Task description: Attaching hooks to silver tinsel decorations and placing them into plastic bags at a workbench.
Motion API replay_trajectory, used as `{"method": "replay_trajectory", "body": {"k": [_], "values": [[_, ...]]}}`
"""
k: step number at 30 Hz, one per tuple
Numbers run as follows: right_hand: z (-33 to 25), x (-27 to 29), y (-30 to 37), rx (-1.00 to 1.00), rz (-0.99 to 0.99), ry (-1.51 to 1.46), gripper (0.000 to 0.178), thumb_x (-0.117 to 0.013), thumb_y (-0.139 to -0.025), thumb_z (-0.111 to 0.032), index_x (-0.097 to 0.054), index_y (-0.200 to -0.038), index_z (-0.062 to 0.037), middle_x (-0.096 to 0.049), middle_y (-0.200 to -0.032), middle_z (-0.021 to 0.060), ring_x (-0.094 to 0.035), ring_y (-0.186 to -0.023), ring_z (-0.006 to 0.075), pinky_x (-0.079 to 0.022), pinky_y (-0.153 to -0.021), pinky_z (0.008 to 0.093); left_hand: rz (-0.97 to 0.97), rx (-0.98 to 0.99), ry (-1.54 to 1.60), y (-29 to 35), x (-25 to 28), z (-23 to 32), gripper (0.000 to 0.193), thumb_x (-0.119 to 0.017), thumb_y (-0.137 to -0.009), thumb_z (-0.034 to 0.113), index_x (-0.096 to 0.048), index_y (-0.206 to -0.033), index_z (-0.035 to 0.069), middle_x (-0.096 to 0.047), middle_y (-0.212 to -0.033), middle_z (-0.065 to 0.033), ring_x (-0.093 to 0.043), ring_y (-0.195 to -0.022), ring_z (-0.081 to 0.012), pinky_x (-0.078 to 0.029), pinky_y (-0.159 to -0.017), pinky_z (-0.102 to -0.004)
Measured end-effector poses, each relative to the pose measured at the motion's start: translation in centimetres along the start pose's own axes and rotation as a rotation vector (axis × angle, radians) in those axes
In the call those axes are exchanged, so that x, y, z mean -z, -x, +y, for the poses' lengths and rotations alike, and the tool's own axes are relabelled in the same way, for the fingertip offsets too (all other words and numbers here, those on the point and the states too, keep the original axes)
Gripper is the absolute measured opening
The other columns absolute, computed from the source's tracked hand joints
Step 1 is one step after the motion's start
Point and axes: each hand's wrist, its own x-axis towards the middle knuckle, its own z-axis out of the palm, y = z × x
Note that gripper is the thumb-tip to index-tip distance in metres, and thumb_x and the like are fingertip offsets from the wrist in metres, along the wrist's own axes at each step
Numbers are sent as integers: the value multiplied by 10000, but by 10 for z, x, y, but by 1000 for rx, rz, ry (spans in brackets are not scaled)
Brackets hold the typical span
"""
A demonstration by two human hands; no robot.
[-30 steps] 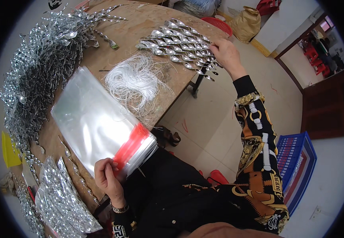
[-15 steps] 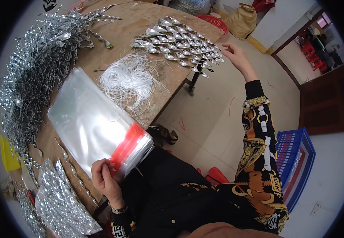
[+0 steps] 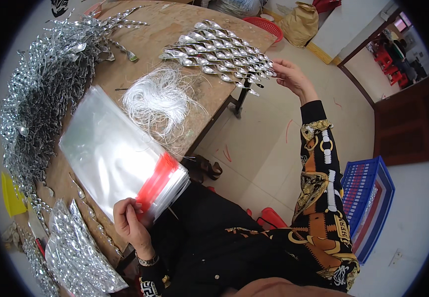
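Note:
My left hand [image 3: 132,226] pinches the near edge of a stack of clear plastic bags [image 3: 108,143], by the red band across its lower end. The stack lies slanted on the table and overhangs its edge toward my lap. At the far right table edge, my right hand [image 3: 294,78] reaches out with fingers extended, the fingertips at the pointed ends of several silver twisted strips [image 3: 219,49]. Those strips lie side by side, their tips jutting past the edge. Between the bags and the strips rests a loose bundle of white string [image 3: 157,101].
A big heap of silver twisted strips [image 3: 41,104] covers the left of the wooden table [image 3: 125,47]. Closer in lie a filled clear bag of silver pieces [image 3: 78,252] and a yellow item [image 3: 12,193]. A blue basket [image 3: 365,198] stands at right; a red basket [image 3: 264,27] sits beyond the table.
My right hand has moved slightly down and left, bringing its fingers against the strip tips. The left hand keeps its hold on the bags.

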Motion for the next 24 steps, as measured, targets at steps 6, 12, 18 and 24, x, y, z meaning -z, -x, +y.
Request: {"method": "replay_trajectory", "body": {"k": [6, 12, 18, 24], "values": [[4, 4, -10, 55, 19, -61, 194, -643, -895, -229, -598, -1053, -128, -630, -891, -66, -557, -768, 20, -429, -663, 181, -2, -17, 10, 0, 0, -1, 141, -458, -943, -2, -585, -1000, -25, -579, -878, -45, -481, -708, -85, -399, -661, -206], [6, 5, -21, 118, 65, -110, 168, -623, -906, -216, -591, -1034, -113, -662, -906, -34, -591, -771, 22, -445, -654, 165, -6, -12, 6, 1, 1, -2, 140, -464, -943, -1, -587, -1007, -25, -584, -884, -50, -499, -723, -90, -410, -666, -209], [3, -11, -3, 256, 341, 239, 258, -585, -920, -276, -579, -1104, -95, -672, -919, 0, -603, -766, 54, -425, -662, 205, 7, 0, -8, 0, 0, -1, 140, -438, -935, -19, -576, -957, -19, -560, -886, -49, -508, -716, -93, -415, -648, -203], [22, -18, 23, 403, 375, 243, 282, -579, -913, -264, -565, -1110, -61, -681, -937, 17, -610, -781, 74, -420, -667, 213, -13, -32, -5, 1, 3, -3, 150, -454, -945, -6, -583, -1019, -29, -584, -894, -56, -506, -731, -92, -414, -667, -210]]}}
